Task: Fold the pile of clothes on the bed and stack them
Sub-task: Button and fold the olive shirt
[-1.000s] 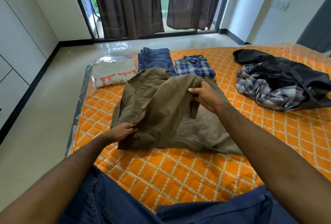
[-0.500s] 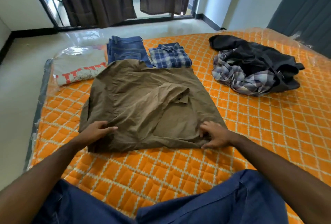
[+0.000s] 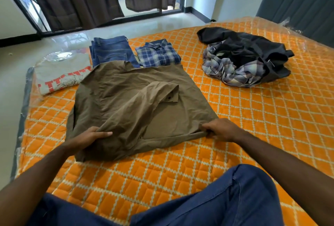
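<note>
Head view: both hands grip brown shirt (image 3: 126, 103) hem.

An olive-brown shirt (image 3: 137, 106) lies spread on the orange quilted bed (image 3: 253, 126), one sleeve folded across it. Behind it sit a folded grey T-shirt (image 3: 59, 74), folded jeans (image 3: 112, 50) and a folded blue plaid shirt (image 3: 159, 55). A crumpled pile of clothes (image 3: 245, 61), dark and plaid, lies to the right.

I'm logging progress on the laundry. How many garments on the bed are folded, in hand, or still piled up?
Folded: 3: grey T-shirt, jeans, blue plaid shirt
Being folded: 1: olive shirt
Unfolded pile: 2 visible: black garment, pale plaid shirt
Total: 6
</note>
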